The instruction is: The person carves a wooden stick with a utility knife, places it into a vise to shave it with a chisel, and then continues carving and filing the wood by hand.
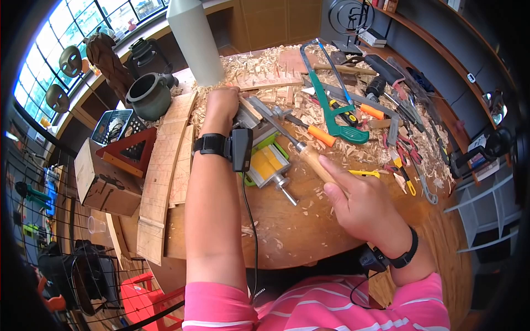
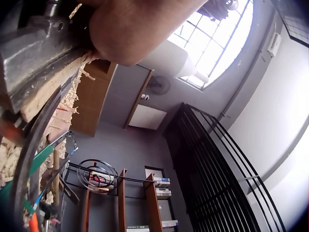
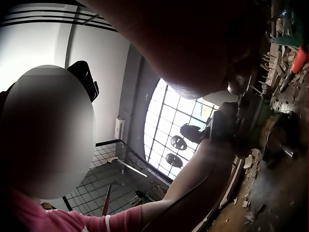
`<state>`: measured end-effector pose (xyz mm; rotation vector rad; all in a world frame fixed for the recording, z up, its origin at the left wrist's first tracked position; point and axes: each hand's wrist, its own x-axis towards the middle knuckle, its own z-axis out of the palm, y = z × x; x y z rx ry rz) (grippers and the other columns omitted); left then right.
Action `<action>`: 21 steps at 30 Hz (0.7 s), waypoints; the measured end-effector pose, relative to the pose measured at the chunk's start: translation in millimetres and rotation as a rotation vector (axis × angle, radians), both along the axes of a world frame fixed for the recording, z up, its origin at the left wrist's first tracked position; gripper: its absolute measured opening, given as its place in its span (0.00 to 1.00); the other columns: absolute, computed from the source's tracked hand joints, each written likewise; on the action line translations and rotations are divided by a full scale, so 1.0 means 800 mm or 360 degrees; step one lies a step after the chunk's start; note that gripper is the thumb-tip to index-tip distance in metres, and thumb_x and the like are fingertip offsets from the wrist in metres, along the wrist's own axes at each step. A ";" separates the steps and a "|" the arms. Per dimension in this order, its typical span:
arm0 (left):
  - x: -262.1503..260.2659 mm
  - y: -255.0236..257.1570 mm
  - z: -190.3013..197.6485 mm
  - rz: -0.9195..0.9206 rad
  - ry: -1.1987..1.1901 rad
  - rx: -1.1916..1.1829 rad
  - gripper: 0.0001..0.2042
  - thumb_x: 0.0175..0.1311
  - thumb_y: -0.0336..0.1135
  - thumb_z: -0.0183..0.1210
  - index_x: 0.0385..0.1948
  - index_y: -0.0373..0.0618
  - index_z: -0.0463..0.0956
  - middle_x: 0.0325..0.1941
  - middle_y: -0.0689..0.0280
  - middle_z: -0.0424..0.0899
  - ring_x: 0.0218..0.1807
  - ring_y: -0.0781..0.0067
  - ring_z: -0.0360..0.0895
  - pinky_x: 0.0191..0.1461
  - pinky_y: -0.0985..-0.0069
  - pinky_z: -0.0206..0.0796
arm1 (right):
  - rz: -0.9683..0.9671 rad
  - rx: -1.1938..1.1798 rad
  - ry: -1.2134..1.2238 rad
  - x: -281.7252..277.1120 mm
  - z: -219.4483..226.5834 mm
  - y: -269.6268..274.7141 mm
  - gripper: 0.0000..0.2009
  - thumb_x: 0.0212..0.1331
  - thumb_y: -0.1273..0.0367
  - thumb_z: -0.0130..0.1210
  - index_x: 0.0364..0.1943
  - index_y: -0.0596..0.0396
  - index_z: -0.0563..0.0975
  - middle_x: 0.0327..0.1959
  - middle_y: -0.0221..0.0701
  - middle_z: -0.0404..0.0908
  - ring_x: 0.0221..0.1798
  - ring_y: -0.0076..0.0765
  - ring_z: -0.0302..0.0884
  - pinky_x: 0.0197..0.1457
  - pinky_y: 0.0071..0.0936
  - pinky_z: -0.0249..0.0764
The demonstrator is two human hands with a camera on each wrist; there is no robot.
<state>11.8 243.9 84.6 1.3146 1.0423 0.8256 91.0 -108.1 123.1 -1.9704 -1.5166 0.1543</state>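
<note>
My right hand [image 1: 361, 201] grips the wooden handle of a long steel file [image 1: 284, 132], thumb and forefinger laid along the handle. The file's blade slants up and left beside a narrow strip of wood [image 1: 251, 108] set in a metal bench vise [image 1: 269, 164]. In the left wrist view the wood strip [image 2: 53, 89] lies between the vise jaw and the dark blade. My left hand [image 1: 222, 107] is at the far end of the vise, close to the file's tip and the strip's end. Its fingertips are hidden, so I cannot tell what they hold.
A green hacksaw [image 1: 331, 113], an orange-handled tool [image 1: 321, 135] and several pliers lie among wood shavings to the right. A tall white bottle [image 1: 196, 44] stands behind my left hand. Long boards [image 1: 165, 182] and a cardboard box [image 1: 105, 179] are at the left.
</note>
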 end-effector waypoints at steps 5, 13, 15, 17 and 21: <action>0.000 0.002 -0.003 -0.0026 -0.0069 -0.0032 0.16 0.79 0.37 0.59 0.52 0.30 0.81 0.43 0.55 0.92 0.35 0.67 0.86 0.37 0.69 0.79 | -0.0002 -0.0110 0.0081 0.011 0.011 0.013 0.23 0.70 0.63 0.57 0.69 0.48 0.79 0.25 0.49 0.83 0.29 0.59 0.84 0.37 0.50 0.79; 0.001 0.001 -0.005 -0.0031 -0.0145 -0.0043 0.14 0.78 0.34 0.59 0.52 0.30 0.81 0.40 0.56 0.91 0.34 0.69 0.84 0.36 0.71 0.78 | -0.0022 -0.0231 0.0054 0.017 0.030 0.004 0.22 0.70 0.63 0.57 0.67 0.48 0.80 0.25 0.48 0.83 0.31 0.59 0.84 0.38 0.51 0.79; -0.002 0.000 -0.002 -0.0048 -0.0009 0.0050 0.13 0.77 0.33 0.59 0.51 0.30 0.81 0.36 0.60 0.89 0.32 0.70 0.83 0.34 0.71 0.76 | -0.0036 -0.0157 0.0079 0.015 0.021 -0.003 0.23 0.71 0.62 0.57 0.68 0.47 0.79 0.25 0.48 0.83 0.32 0.58 0.85 0.39 0.50 0.79; -0.002 -0.001 -0.001 -0.0030 0.0002 0.0047 0.13 0.77 0.33 0.59 0.51 0.30 0.81 0.35 0.61 0.88 0.30 0.71 0.82 0.34 0.71 0.76 | -0.0031 -0.0163 0.0106 0.012 0.025 -0.009 0.23 0.71 0.62 0.57 0.69 0.46 0.79 0.25 0.47 0.83 0.32 0.58 0.85 0.39 0.50 0.79; -0.003 -0.013 0.009 -0.0001 0.0022 0.0051 0.12 0.77 0.34 0.60 0.48 0.31 0.82 0.34 0.61 0.87 0.28 0.72 0.80 0.32 0.71 0.74 | -0.0004 -0.0178 0.0090 0.012 0.026 -0.014 0.23 0.71 0.62 0.57 0.69 0.46 0.79 0.25 0.48 0.83 0.31 0.59 0.85 0.38 0.51 0.79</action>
